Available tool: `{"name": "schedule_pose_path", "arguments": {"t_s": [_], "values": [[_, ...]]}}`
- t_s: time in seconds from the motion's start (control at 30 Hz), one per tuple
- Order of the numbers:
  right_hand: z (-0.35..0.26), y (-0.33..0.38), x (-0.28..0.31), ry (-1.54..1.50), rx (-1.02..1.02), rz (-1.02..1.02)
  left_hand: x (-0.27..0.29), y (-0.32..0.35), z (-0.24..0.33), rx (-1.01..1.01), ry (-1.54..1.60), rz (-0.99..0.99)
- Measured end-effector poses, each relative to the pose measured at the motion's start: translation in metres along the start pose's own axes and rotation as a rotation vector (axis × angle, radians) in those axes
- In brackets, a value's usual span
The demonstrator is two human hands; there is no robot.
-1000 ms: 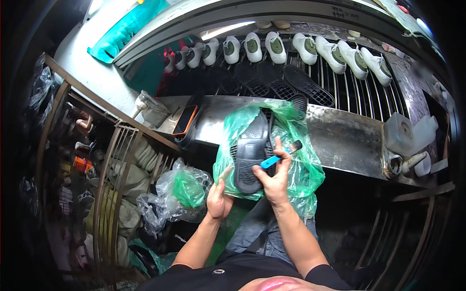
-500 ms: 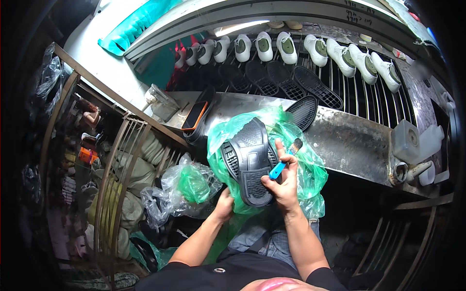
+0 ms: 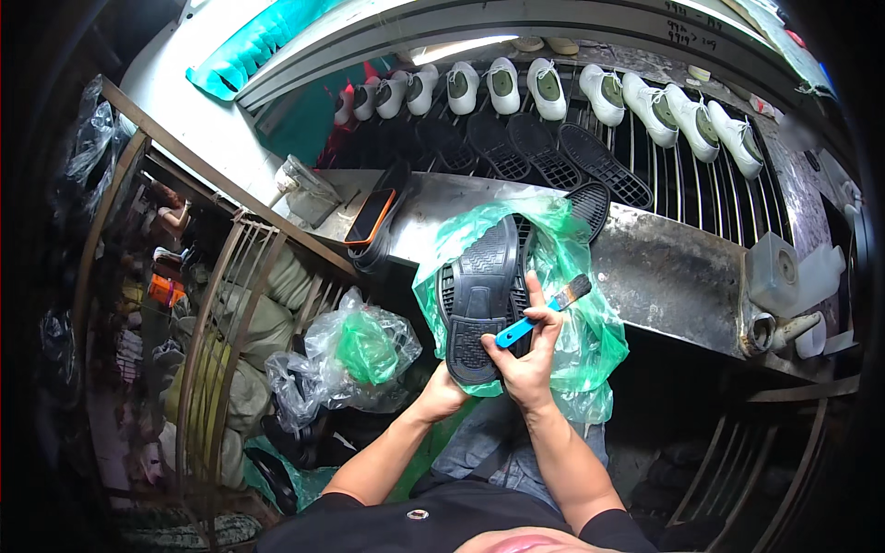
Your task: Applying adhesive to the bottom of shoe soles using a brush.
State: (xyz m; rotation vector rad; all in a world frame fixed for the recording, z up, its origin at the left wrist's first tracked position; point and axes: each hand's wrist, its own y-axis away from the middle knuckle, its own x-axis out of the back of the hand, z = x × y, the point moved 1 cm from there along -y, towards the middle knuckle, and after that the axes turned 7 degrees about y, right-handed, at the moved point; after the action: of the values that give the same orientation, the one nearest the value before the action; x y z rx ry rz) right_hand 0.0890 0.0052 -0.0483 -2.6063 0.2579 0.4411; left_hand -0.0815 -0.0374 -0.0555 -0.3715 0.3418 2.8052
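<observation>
Several black rubber shoe soles (image 3: pixel 484 286) are stacked in front of me inside an opened green plastic bag (image 3: pixel 590 350). My left hand (image 3: pixel 441 394) grips the stack by its near heel end, its fingers mostly hidden behind the soles and bag. In my right hand (image 3: pixel 527 369) is a paintbrush (image 3: pixel 527 327) with a blue handle and dark bristles, slanting up to the right. That hand's thumb lies by the edge of the top sole, and its index finger points upward along the stack.
White lace-up shoes (image 3: pixel 502 88) line a barred rack, with black soles (image 3: pixel 604 166) before them. On the metal ledge (image 3: pixel 664 263) lie an orange-edged phone (image 3: pixel 371 217) and a plastic container (image 3: pixel 309 194). Plastic jugs (image 3: pixel 772 267) stand right; a clear bag (image 3: pixel 346 350) sits left.
The soles have shifted slightly right and down, exposing more of those underneath. The green bag has moved right with them. In my right hand the brush has tilted flatter, its bristles farther right.
</observation>
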Motion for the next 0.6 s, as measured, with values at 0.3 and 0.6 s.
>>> {"name": "schedule_pose_path", "arguments": {"t_s": [0.3,0.6], "values": [[0.005,-0.001,0.011,0.005,-0.141,0.048,0.011,-0.003,0.007,0.042,-0.168,-0.132],[0.011,0.003,0.004,0.124,-0.187,-0.027,0.043,-0.007,-0.032,-0.029,-0.387,0.019]]}}
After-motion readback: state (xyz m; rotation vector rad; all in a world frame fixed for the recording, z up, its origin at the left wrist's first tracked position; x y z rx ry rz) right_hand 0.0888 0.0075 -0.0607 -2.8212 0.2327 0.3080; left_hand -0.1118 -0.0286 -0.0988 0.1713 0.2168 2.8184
